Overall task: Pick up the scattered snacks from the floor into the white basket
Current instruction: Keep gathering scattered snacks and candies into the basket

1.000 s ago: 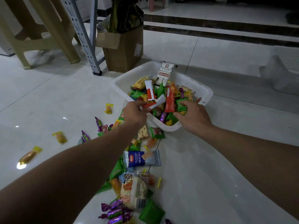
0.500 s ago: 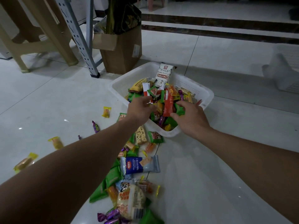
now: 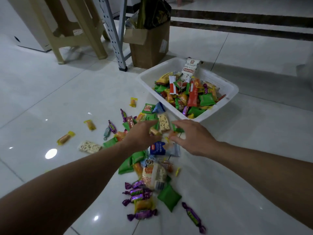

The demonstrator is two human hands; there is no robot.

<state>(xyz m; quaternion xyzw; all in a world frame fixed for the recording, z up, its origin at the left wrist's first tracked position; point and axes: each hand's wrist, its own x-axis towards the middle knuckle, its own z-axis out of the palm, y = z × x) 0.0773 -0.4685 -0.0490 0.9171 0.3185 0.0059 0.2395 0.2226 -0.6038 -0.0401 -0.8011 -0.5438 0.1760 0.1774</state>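
The white basket (image 3: 225,85) stands on the tiled floor at the upper right, heaped with wrapped snacks in red, green and yellow. Scattered snacks lie on the floor in front of it: a nut bar (image 3: 163,122), a blue packet (image 3: 157,148), a panda-print rice cake (image 3: 153,175), green pillow packs (image 3: 169,197) and purple candies (image 3: 137,194). My left hand (image 3: 140,134) hovers over the pile with fingers spread, holding nothing. My right hand (image 3: 191,138) is beside it, also spread and empty, just in front of the basket.
A cardboard box (image 3: 150,43) with dark bags stands behind the basket. A perforated metal leg (image 3: 115,36) and tan plastic stool legs (image 3: 84,31) are at the upper left. Stray candies (image 3: 65,138) lie on the floor to the left.
Both hands have pulled back out of the basket and down to the snack pile on the floor. The snacks they held stayed in the basket.
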